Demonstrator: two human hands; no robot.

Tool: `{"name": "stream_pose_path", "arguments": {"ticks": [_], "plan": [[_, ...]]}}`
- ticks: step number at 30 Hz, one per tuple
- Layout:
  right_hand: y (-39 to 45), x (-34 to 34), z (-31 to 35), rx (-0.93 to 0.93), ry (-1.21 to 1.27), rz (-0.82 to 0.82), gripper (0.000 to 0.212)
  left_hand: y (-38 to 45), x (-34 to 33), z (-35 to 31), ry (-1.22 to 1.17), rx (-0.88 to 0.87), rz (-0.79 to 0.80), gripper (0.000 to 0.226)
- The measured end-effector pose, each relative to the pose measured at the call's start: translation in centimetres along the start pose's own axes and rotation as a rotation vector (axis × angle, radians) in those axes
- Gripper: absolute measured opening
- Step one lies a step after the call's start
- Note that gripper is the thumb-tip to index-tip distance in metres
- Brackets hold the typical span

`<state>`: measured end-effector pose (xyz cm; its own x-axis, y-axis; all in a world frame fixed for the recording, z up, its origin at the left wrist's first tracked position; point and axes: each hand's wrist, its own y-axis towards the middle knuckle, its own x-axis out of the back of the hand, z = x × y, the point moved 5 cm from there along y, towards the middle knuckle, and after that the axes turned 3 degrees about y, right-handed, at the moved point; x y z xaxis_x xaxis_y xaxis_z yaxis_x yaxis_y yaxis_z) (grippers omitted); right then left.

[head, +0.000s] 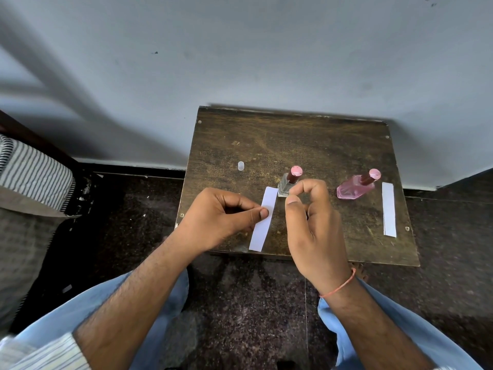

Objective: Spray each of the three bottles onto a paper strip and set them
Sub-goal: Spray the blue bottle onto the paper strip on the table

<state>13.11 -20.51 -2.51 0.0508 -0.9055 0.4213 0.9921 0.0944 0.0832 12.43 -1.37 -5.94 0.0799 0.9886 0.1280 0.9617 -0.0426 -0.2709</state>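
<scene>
Over the near edge of the tabletop (306, 140), the left hand (213, 217) pinches a white paper strip (262, 220) between thumb and forefinger. The right hand (314, 228) curls beside it; what it grips, I cannot tell. Just beyond stands a clear bottle (285, 184) with pink cap; right, a pink bottle (352, 186), another strip (389, 209).

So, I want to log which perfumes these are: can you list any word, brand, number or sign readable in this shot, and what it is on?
There is no readable text.
Clear bottle: no label visible.
Pink bottle: no label visible.
Paper strip pinched by the left hand: blank.
Second paper strip: blank.
Small clear cap: no marking shows.
The right hand hides part of the clear bottle.
</scene>
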Motion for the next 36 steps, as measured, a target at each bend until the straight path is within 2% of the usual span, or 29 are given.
{"name": "stream_pose_path", "arguments": {"ticks": [6,12,19,24,29,36], "plan": [[0.1,-0.1,0.0,-0.016,-0.006,0.016,0.017,0.0,-0.1,0.0,0.019,0.004,0.001,0.023],[0.0,-0.2,-0.2,-0.050,-0.014,0.044,0.010,-0.1,0.0,0.0,0.020,-0.009,-0.003,0.024],[0.1,-0.1,-0.3,-0.054,-0.021,0.052,0.020,-0.2,0.0,-0.3,0.030,0.007,0.007,0.026],[0.1,-0.2,-0.4,-0.060,0.034,0.051,0.022,-0.2,0.0,-0.3,0.018,0.009,0.006,0.018],[0.0,-0.2,-0.4,-0.076,-0.015,0.078,0.043,0.0,0.5,0.0,-0.045,0.045,0.003,0.025],[0.1,-1.2,-1.6,-0.194,0.042,0.187,0.021,0.3,1.5,0.4,-0.117,0.140,-0.058,0.023]]}}
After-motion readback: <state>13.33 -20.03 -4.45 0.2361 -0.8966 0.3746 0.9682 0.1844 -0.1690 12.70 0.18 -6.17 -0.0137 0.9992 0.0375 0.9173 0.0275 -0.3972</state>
